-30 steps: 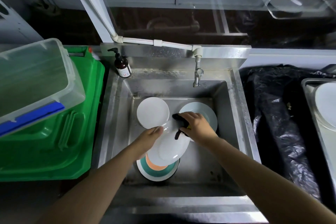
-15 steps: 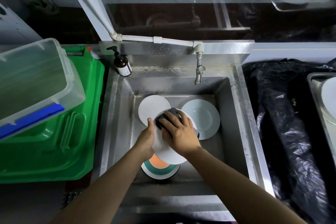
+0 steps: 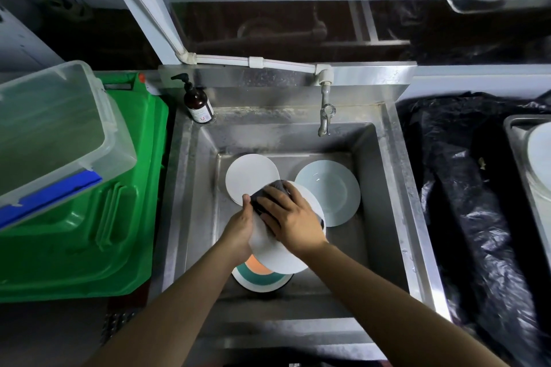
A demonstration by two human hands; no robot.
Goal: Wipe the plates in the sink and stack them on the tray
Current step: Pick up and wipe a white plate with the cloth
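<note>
Item: steel sink (image 3: 384, 188), viewed from above. We hold a white plate (image 3: 277, 256) over its basin. Our left hand (image 3: 241, 226) grips the plate's left edge, thumb over the rim, the other fingers hidden beneath. Our right hand (image 3: 290, 217) presses a dark cloth (image 3: 262, 195) onto the plate's upper face, fingers spread flat over the cloth and slightly curled at the tips.

Item: three further plates on the sink floor. One plain white plate (image 3: 249, 177) lies at rear left, its near edge tucked behind the held plate. One pale blue-white deep plate (image 3: 332, 191) lies at rear right, partly overlapped by the held plate. One plate with teal and orange bands (image 3: 259, 278) lies directly under the held plate, only its near part showing.

Item: metal tray (image 3: 514, 140) at the far right edge, carrying a white plate (image 3: 539, 155), cut off by the frame. Black plastic sheeting (image 3: 462, 188) lies between sink and tray.

Item: tap (image 3: 326, 116) at the rear wall; brown pump bottle (image 3: 196, 101) on the rear left corner of the sink's surface.

Item: green bin (image 3: 98, 232) left of the sink, a clear plastic tub (image 3: 53, 128) with a blue clip resting tilted on top.
</note>
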